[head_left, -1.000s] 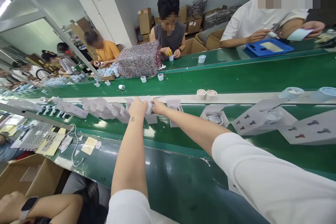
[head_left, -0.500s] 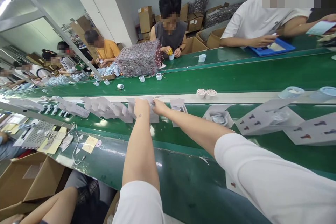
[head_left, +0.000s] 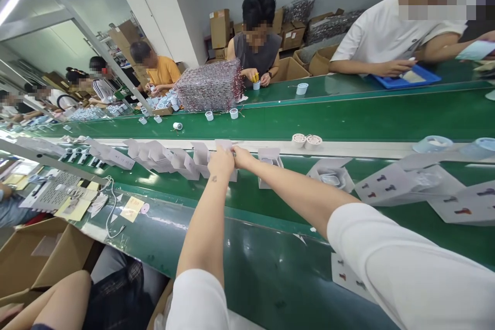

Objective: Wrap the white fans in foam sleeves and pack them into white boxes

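White, an open box (head_left: 233, 175) is standing at our left hand (head_left: 221, 161) and right hand (head_left: 242, 158); whether either is gripping, we cannot tell.

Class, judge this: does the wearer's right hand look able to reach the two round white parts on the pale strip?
Probably yes: the round white parts sit uncovered, though the right hand is occupied at an open white box.

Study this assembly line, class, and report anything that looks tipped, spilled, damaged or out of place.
One small cup-shaped part on the far green belt appears to lie on its side, odd because two similar cups to its right stand upright. No spill shows near the left hand or right hand.
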The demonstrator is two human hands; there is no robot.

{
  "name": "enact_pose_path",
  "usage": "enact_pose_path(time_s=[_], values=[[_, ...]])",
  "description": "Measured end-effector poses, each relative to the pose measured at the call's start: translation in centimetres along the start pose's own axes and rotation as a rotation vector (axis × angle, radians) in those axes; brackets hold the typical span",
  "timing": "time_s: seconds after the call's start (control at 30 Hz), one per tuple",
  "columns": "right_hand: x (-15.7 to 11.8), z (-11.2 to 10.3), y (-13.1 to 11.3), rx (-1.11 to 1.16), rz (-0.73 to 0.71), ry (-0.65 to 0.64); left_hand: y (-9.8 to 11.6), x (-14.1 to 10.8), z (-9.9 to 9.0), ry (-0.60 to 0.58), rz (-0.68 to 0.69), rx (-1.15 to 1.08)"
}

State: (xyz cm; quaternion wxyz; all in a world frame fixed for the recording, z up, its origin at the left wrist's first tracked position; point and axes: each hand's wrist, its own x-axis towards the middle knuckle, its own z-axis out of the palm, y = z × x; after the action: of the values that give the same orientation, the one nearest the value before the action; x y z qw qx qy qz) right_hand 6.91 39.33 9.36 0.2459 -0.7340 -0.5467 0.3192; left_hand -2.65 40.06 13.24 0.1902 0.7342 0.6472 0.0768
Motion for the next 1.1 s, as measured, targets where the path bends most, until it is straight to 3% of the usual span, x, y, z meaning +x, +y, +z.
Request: enact_pose_path(time_s=[0.17,0.3,0.37,0.43,0.5,0.63,0.73,0.83,0.9,1.0,1.07,1.1], values=[[-0.2,-0.2,0.0,-0.018,0.012,0.0,-3.1,-1.3,0.5,-0.033,0.151,0.069],[-0.6,-0.2,0.1,-0.022,0.019,0.006,-7.6,0.4,-1.3,0.402,-0.04,0.043],[-1.1,-0.2,0.1,-0.023,0.025,0.019,-9.1,2.2,-1.8,0.481,-0.182,0.039],[-2.2,-0.4,-0.1,-0.032,0.032,0.028,-9.7,4.0,-1.8,0.377,-0.241,0.075],[-3.6,-0.9,-0.3,-0.066,0.013,0.029,-9.4,5.3,-1.5,0.258,-0.211,0.133],[-7.6,-3.2,-1.1,-0.137,-0.162,0.003,-8.9,5.6,-2.2,0.21,-0.133,0.178],[-11.0,-6.0,-2.0,-0.069,-0.31,-0.075,-9.5,3.2,-5.6,0.319,-0.097,0.199],[-14.9,-9.5,-2.1,0.068,-0.267,-0.288,-9.8,-1.7,-10.5,0.478,-0.033,0.134],[-17.8,-12.1,-1.4,0.142,-0.247,-0.393,-8.9,-5.9,-13.6,0.547,0.036,-0.079],[-23.0,-15.8,1.1,0.208,-0.386,-0.278,-5.2,-11.7,-16.2,0.657,0.219,-0.687],[-27.0,-17.7,3.4,0.268,-0.512,-0.081,-1.1,-14.8,-16.1,0.6,0.405,-1.09],[-29.2,-18.3,4.7,0.307,-0.557,0.022,1.4,-16.2,-15.5,0.507,0.474,-1.24]])
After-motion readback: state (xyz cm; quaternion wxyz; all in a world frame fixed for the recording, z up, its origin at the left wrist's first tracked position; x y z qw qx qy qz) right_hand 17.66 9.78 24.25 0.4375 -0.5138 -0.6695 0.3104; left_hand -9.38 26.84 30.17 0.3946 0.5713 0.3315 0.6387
